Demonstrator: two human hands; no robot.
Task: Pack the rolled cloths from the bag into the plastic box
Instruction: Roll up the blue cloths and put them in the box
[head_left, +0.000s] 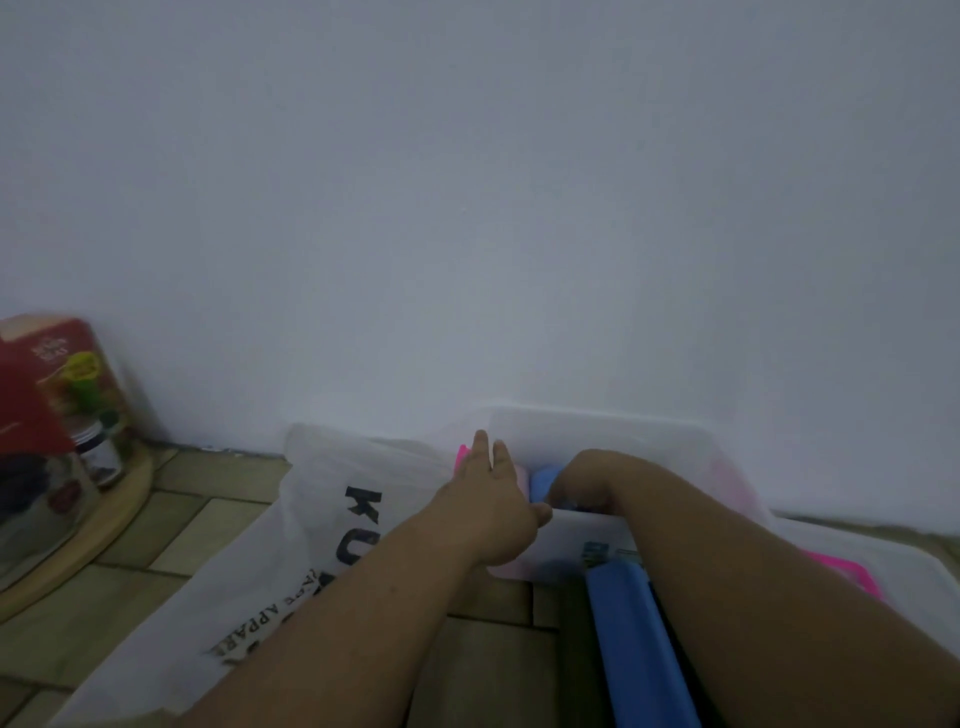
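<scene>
The left hand (491, 493) lay with straight fingers over the plastic box's (597, 423) left edge, beside a pale pink cloth (521, 477). The right hand (582, 480) bent down inside by a blue rolled cloth (543, 480), its fingers hidden. The white bag (322, 499) lay just left of the box.

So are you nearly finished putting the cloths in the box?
Partly. A pink cloth and a blue cloth are already in the box. The right hand is down beside the blue one, the left hand flat against the pink one. The bag lies next to the box; whether more cloths are inside it is hidden.
</scene>
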